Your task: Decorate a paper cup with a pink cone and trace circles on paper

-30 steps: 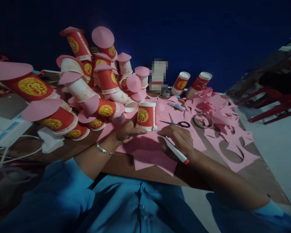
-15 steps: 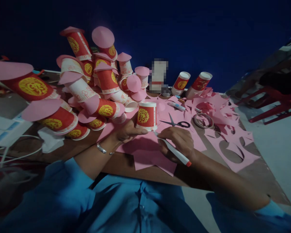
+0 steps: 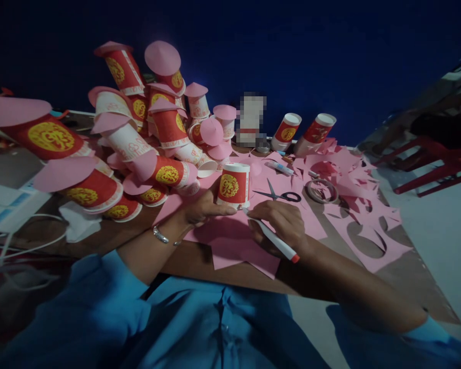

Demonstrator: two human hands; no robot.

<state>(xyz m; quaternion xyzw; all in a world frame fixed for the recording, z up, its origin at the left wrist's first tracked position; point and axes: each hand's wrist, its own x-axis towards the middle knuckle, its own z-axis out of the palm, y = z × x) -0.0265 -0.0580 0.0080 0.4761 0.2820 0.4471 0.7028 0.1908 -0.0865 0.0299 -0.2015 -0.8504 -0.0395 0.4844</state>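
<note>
My left hand grips a red paper cup with a gold emblem, its thumb lying along the lower rim. The cup stands upside down, white base up, over pink paper. In my right hand is a white marker with a red end; its tip points at the cup's lower rim, and I cannot tell whether it touches. Just beyond the right hand lie dark-handled scissors, blades spread, on the pink paper.
Paper cups with pink cone tops are heaped on the left. Stacked red cups stand at the back. Rightward lie a tape roll, a glue tube and pink cut-outs. A red stool is beyond the table.
The cup has shifted slightly right and towards me, turning a little so the emblem sits nearer its middle. The marker's rear end has moved slightly left.
</note>
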